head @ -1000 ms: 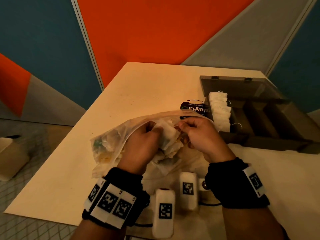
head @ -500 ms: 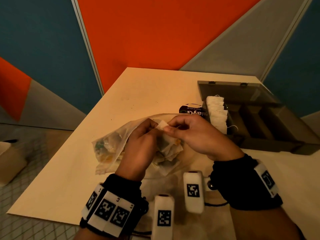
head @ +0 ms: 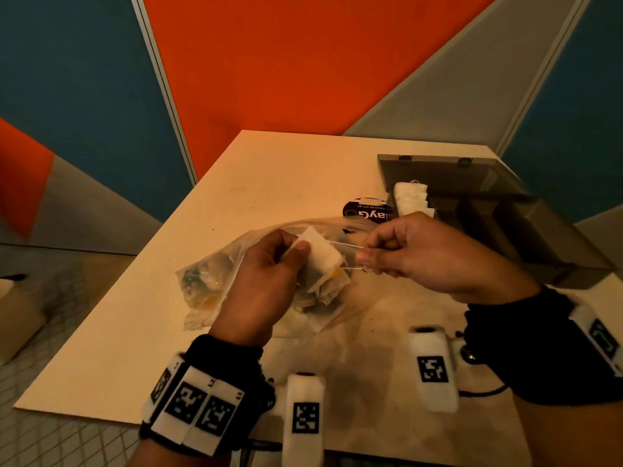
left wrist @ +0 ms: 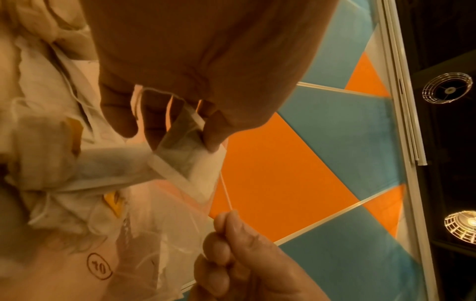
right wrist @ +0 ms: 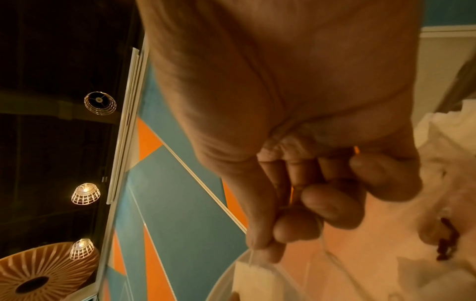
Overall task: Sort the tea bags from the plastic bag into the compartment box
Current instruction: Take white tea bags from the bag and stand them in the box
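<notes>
My left hand (head: 290,251) pinches a white tea bag (head: 320,256) just above the mouth of the clear plastic bag (head: 209,284), which lies on the table holding several more tea bags. In the left wrist view the tea bag (left wrist: 190,160) sits between my thumb and fingers. My right hand (head: 371,257) pinches its thin string (head: 344,246), pulled taut to the right; the string (left wrist: 226,193) shows there too. The dark compartment box (head: 526,237) stands open at the right, a row of white tea bags (head: 409,197) in its left compartment.
A dark packet with white lettering (head: 365,212) lies between the plastic bag and the box. The beige table (head: 269,170) ends near a blue, orange and grey wall. White marker blocks (head: 303,412) stand near the table's front edge.
My right hand has moved right, away from the left, drawing the string out taut. The left hand has lifted the tea bag slightly out of the plastic bag.
</notes>
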`<state>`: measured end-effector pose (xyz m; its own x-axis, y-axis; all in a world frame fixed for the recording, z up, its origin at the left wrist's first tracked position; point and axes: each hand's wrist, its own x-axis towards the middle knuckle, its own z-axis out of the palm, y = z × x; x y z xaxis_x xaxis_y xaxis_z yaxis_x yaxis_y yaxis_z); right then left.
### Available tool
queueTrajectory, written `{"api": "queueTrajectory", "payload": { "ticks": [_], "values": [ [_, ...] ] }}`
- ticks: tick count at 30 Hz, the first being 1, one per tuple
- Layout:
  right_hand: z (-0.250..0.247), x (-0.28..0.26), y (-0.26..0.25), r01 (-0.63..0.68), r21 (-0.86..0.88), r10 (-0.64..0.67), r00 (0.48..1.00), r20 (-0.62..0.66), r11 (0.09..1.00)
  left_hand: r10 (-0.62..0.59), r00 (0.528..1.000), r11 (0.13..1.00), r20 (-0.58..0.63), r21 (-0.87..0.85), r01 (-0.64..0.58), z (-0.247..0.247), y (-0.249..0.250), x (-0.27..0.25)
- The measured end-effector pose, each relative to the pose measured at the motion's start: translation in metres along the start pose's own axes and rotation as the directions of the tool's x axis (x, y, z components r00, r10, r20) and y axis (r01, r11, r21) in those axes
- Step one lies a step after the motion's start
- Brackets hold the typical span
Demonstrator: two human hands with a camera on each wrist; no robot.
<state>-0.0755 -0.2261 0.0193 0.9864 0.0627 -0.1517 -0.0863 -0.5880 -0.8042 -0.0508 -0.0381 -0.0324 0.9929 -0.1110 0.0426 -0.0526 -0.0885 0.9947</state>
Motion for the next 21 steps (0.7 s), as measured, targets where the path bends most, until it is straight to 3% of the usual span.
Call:
{"api": "queueTrajectory", "payload": {
  "ticks": [3, 8, 14, 16, 18, 21],
  "values": [
    [-0.008, -0.008, 0.004, -0.039, -0.065, 0.038, 0.999, -0.014, 0.997, -0.033, 0.999, 0.999, -0.001, -0.026, 0.033, 0.0, -0.001, -0.002],
    [-0.023, -0.017, 0.021, -0.1, -0.096, 0.082, 0.981, -0.178, 0.99, -0.113, 0.992, 0.982, 0.054, -0.144, 0.12, -0.001, 0.0, -0.012],
    [-0.017, -0.028, 0.026, -0.098, -0.219, 0.029, 0.955, -0.297, 0.971, -0.239, 0.963, 0.947, 0.126, -0.189, 0.26, -0.009, -0.007, -0.032],
    [-0.006, -0.034, 0.018, -0.065, -0.176, 0.028, 0.979, -0.203, 0.982, -0.249, 0.957, 0.944, 0.146, -0.182, 0.274, -0.01, -0.012, -0.04],
    [0.007, -0.037, 0.01, -0.039, -0.118, 0.039, 0.999, 0.004, 0.992, -0.244, 0.951, 0.949, 0.191, -0.153, 0.275, -0.012, -0.015, -0.047],
    [0.025, -0.038, 0.009, 0.006, -0.092, 0.019, 0.962, 0.272, 0.996, -0.211, 0.941, 0.96, 0.266, -0.127, 0.251, -0.014, -0.016, -0.056]
  ]
}}
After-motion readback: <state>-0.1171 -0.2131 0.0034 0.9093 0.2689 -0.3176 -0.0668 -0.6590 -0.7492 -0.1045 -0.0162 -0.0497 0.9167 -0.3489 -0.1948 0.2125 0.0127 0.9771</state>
